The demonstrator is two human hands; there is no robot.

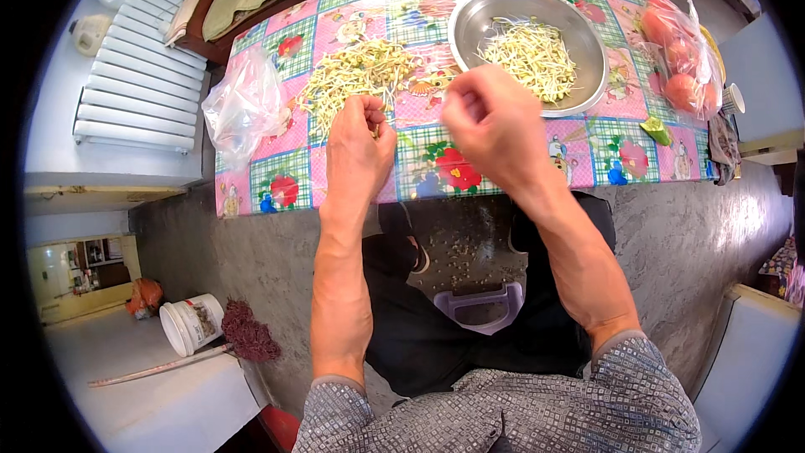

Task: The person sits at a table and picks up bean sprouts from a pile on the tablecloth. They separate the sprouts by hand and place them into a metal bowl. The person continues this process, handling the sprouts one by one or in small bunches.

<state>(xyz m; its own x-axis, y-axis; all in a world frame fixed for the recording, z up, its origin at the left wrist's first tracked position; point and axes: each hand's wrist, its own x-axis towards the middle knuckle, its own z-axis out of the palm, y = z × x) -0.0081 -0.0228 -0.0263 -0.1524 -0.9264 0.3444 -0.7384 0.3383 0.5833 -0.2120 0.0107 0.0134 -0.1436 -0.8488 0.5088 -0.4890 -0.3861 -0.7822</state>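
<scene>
My left hand [361,145] is at the near edge of a loose pile of bean sprouts [371,66], with its fingers curled; some pale sprouts show by the fingertips, but I cannot tell how firmly they are held. My right hand [494,119], slightly blurred, is raised beside the near left rim of a steel bowl [594,85]. Its fingers are curled towards the thumb, and whether anything is between them is unclear. More bean sprouts [534,60] lie inside the bowl. Pile and bowl stand on a table with a flowered plastic cloth [459,167].
A clear plastic bag [245,104] lies at the table's left end. On the right are a bag of red fruit [682,63], a green scrap [656,130] and a paper cup [732,99]. A purple plastic stool [481,321] and scattered bits are below on the floor.
</scene>
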